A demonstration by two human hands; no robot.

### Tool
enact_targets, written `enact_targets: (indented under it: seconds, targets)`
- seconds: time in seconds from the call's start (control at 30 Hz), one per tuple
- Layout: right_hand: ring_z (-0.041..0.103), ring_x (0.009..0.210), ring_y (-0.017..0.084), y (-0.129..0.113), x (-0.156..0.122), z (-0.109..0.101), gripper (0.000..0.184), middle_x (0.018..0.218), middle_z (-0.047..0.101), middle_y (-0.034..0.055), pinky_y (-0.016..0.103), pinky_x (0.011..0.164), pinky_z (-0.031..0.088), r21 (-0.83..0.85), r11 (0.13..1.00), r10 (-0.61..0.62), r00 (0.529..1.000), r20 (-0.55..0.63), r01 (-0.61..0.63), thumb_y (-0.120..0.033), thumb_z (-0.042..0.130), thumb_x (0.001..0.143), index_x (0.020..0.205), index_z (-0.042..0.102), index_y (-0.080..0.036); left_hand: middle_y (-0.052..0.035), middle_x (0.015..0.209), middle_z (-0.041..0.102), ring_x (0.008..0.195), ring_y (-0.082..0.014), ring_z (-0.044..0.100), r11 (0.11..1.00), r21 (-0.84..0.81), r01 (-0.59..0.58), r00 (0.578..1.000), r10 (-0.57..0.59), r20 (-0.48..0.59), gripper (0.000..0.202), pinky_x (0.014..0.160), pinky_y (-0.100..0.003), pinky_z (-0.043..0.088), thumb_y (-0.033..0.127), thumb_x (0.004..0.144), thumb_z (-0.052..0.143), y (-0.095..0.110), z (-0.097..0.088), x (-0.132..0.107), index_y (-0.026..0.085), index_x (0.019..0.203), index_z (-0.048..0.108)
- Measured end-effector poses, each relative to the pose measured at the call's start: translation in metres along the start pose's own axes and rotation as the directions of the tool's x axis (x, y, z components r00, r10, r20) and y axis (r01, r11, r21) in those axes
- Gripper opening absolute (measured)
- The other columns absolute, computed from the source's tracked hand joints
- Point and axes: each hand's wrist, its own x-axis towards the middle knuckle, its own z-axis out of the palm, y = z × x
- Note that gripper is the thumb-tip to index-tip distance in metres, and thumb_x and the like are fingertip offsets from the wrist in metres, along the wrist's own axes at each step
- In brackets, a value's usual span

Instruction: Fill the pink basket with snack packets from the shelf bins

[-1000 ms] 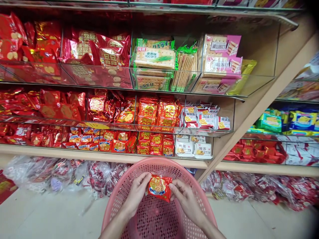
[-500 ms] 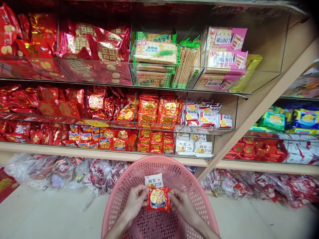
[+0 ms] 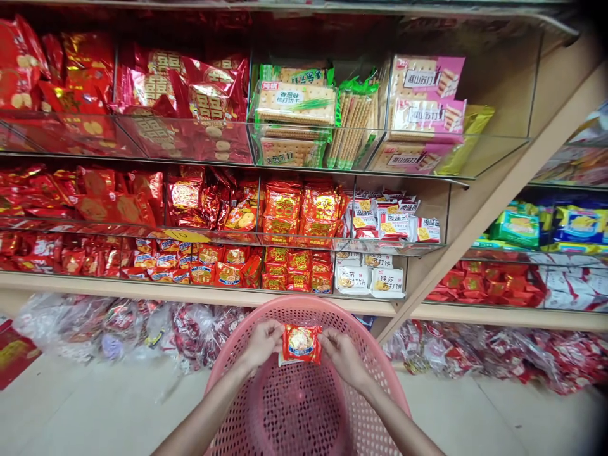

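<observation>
A small red snack packet [image 3: 301,342] is held flat between both my hands above a pink perforated basket [image 3: 304,405]. My left hand [image 3: 262,342] pinches its left edge and my right hand [image 3: 340,356] pinches its right edge. A sliver of a white packet shows behind and under the red one. The basket sits close in front of me, its far rim near the lowest shelf. Straight beyond the packet, the bottom shelf holds rows of matching red packets [image 3: 297,271] and white packets [image 3: 369,278].
Glass-fronted shelves [image 3: 304,158] carry red snack bags, green cracker packs [image 3: 294,107] and pink cracker boxes [image 3: 425,101]. Clear bags of sweets [image 3: 142,329] lie on the floor under the shelves. A slanted wooden upright [image 3: 498,183] separates a second shelving unit at the right.
Both hands have lifted the red packet up and farther from me, toward the basket's far rim. The white packet behind it, plainly seen half a second ago, is now mostly hidden.
</observation>
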Motion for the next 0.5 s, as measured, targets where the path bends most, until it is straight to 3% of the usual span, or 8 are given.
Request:
enact_targets:
  seconds: [0.1, 0.2, 0.27, 0.37, 0.43, 0.5]
  targets:
    - [0.047, 0.057, 0.015, -0.003, -0.005, -0.015, 0.035, 0.062, 0.054, -0.0002, 0.027, 0.056, 0.03, -0.265, 0.964, -0.064, 0.994, -0.083, 0.04, -0.042, 0.036, 0.091, 0.064, 0.045, -0.021, -0.0061, 0.081, 0.065, 0.085, -0.0227, 0.062, 0.975, 0.193, -0.107, 0.994, 0.109, 0.004, 0.036, 0.082, -0.038, 0.048, 0.054, 0.071, 0.055, 0.0, 0.001, 0.014, 0.018, 0.074, 0.055]
    - [0.049, 0.057, 0.016, -0.001, -0.011, -0.032, 0.032, 0.062, 0.057, 0.0008, 0.028, 0.056, 0.028, -0.401, 0.916, -0.047, 0.992, -0.119, -0.005, -0.037, 0.032, 0.092, 0.066, 0.044, -0.022, -0.0105, 0.109, 0.062, 0.111, -0.0277, 0.052, 0.898, 0.385, -0.213, 0.976, 0.215, 0.039, 0.034, 0.101, -0.041, 0.034, 0.041, 0.07, 0.062, -0.004, 0.004, 0.017, 0.018, 0.095, 0.061]
    - [0.05, 0.058, 0.017, 0.002, -0.015, -0.042, 0.03, 0.063, 0.057, 0.0008, 0.028, 0.057, 0.029, -0.43, 0.902, -0.03, 0.991, -0.134, -0.031, -0.036, 0.032, 0.092, 0.068, 0.044, -0.023, -0.0113, 0.124, 0.055, 0.12, -0.0296, 0.045, 0.734, 0.612, -0.293, 0.956, 0.24, 0.17, 0.048, 0.105, -0.043, 0.03, 0.035, 0.069, 0.065, -0.009, 0.007, 0.014, 0.019, 0.114, 0.057]
    - [0.05, 0.059, 0.017, 0.008, -0.019, -0.05, 0.029, 0.063, 0.056, 0.0001, 0.028, 0.058, 0.031, -0.415, 0.908, -0.008, 0.989, -0.15, -0.056, -0.037, 0.033, 0.092, 0.069, 0.045, -0.023, -0.0132, 0.13, 0.049, 0.121, -0.0314, 0.043, 0.353, 0.868, -0.349, 0.937, 0.124, 0.327, 0.073, 0.104, -0.046, 0.031, 0.035, 0.068, 0.068, -0.016, 0.015, 0.009, 0.02, 0.134, 0.042]
    - [0.048, 0.058, 0.016, 0.012, -0.021, -0.051, 0.03, 0.062, 0.054, -0.0003, 0.028, 0.057, 0.031, -0.389, 0.92, -0.006, 0.988, -0.153, -0.055, -0.039, 0.034, 0.092, 0.068, 0.044, -0.023, -0.0156, 0.133, 0.046, 0.124, -0.0328, 0.04, 0.228, 0.916, -0.33, 0.944, 0.061, 0.324, 0.088, 0.107, -0.046, 0.027, 0.036, 0.065, 0.073, -0.02, 0.022, 0.007, 0.018, 0.141, 0.032]
    - [0.047, 0.058, 0.016, 0.015, -0.021, -0.05, 0.031, 0.061, 0.054, -0.0002, 0.028, 0.056, 0.031, -0.361, 0.931, -0.004, 0.989, -0.149, -0.051, -0.04, 0.036, 0.091, 0.067, 0.045, -0.023, -0.017, 0.137, 0.042, 0.128, -0.0334, 0.036, 0.172, 0.931, -0.32, 0.947, 0.038, 0.319, 0.096, 0.109, -0.046, 0.022, 0.033, 0.063, 0.075, -0.022, 0.028, 0.008, 0.017, 0.144, 0.026]
